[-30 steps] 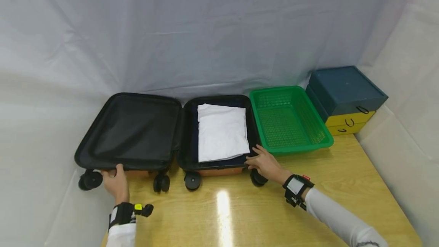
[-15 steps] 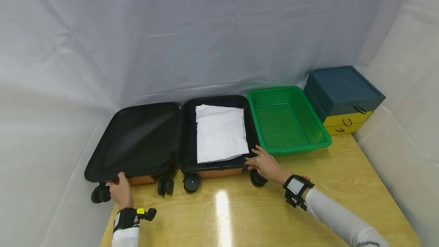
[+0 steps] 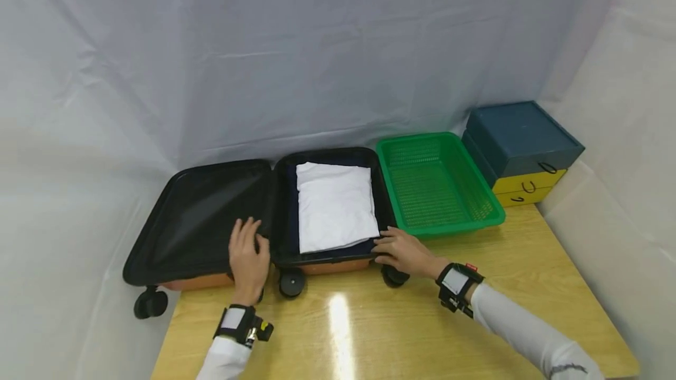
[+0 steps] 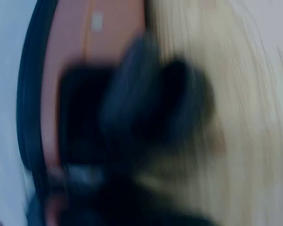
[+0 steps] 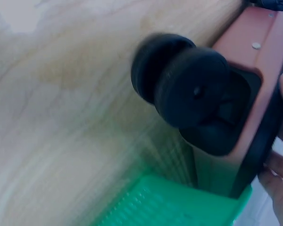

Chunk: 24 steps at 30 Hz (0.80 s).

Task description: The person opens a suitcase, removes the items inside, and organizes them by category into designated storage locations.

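An orange suitcase lies spread in two halves, lined in black, its wheels toward me. The left half (image 3: pixel 206 216) is bare inside; in the right half (image 3: pixel 285 233), a folded white cloth (image 3: pixel 338 207) rests on dark blue fabric (image 3: pixel 292 210). My left hand (image 3: pixel 249 260) is over the near right corner of the left half, fingers extended and holding nothing. At the right half's near right corner, my right hand (image 3: pixel 404 251) lays loosely spread fingers at the rim. A double wheel (image 5: pixel 179 80) stands beside it in the right wrist view. The left wrist view is blurred, showing wheels (image 4: pixel 155 103).
A green basket (image 3: pixel 440 231) with nothing in it stands against the suitcase's right side. Behind it on the right is a stack of blue and yellow drawer boxes (image 3: pixel 528 133). The wooden table (image 3: pixel 412 333) is enclosed by pale cloth walls. One left wheel (image 3: pixel 150 304) hangs past the table's left edge.
The left half of the suitcase has come down lower and nearer. My left hand has let go of its front edge and moved right to its inner corner. The right hand stays put.
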Motion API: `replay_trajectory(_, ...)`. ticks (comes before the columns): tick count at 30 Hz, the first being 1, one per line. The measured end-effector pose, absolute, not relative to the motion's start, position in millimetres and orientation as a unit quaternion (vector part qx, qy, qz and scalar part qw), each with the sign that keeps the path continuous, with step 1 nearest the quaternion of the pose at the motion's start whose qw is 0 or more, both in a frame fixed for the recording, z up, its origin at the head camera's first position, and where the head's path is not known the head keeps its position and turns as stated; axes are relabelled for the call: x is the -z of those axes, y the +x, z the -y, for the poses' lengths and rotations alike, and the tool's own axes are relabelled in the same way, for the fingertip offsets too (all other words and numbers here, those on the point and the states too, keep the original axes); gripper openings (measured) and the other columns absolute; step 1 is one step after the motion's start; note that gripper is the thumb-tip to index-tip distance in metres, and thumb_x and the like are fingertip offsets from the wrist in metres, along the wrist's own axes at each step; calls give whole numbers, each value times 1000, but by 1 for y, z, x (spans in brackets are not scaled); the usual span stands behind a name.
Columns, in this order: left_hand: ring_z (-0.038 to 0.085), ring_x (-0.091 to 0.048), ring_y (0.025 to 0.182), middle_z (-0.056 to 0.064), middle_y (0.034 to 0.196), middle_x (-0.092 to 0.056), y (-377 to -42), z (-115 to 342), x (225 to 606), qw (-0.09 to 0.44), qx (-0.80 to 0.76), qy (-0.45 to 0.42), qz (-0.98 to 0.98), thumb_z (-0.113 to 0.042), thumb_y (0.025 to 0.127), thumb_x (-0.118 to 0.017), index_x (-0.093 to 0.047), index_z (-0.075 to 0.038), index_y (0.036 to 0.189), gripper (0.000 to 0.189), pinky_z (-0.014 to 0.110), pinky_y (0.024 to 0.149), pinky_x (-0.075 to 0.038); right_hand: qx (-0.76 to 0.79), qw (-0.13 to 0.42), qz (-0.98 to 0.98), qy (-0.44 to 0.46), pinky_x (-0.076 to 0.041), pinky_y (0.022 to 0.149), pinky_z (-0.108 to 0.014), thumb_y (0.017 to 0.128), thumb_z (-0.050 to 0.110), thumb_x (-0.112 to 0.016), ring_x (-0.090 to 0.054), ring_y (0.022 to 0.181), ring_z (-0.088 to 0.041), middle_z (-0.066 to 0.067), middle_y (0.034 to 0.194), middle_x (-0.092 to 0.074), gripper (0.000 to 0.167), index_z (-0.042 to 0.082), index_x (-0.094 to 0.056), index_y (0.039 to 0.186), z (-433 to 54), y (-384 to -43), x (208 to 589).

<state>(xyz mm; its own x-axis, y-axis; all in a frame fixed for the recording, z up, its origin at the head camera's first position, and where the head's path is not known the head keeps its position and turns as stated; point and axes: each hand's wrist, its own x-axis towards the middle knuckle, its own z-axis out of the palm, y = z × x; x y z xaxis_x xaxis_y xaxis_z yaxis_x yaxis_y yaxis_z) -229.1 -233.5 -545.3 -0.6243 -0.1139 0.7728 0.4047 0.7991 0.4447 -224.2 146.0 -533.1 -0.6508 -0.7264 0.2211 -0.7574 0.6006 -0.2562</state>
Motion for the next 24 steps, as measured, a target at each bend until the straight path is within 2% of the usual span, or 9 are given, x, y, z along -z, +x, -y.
replay_trajectory(3,44,-50,126,24,124,-64,-231,198,544,381,285,-183,860,4,86,-62,-69,5,113,28,58,101,-38,-179,64,889,417,-35,109,-49,97,25,-65,-56,122,-36,-15,122,-67,28,6,-72,116,-151,-229,524)
replay_trajectory(8,44,-49,127,23,130,-60,-232,160,549,268,228,-276,895,-6,90,-65,-67,-1,122,32,60,98,-41,-174,121,900,382,-37,107,-49,96,20,-67,-54,124,-37,-18,130,-61,28,5,-71,118,-174,-244,504)
replay_trajectory(13,40,-45,133,19,136,-57,-234,145,555,184,203,-275,922,-13,96,-61,-66,-5,127,32,59,102,-38,-137,163,909,359,-35,107,-52,93,17,-69,-52,124,-39,-21,135,-57,30,4,-69,120,-211,-259,488)
replay_trajectory(19,39,-43,134,19,137,-56,-235,141,555,120,218,-255,934,-15,97,-61,-66,-6,126,30,58,106,-35,-99,185,925,316,-33,108,-55,91,14,-71,-50,124,-43,-25,136,-54,35,0,-66,122,-263,-271,471)
replay_trajectory(24,40,-44,133,19,138,-56,-235,137,552,69,222,-247,941,-18,100,-56,-66,-6,126,30,58,106,-34,-69,220,932,280,-35,105,-56,88,9,-72,-51,120,-46,-30,135,-52,39,-5,-64,123,-301,-279,453)
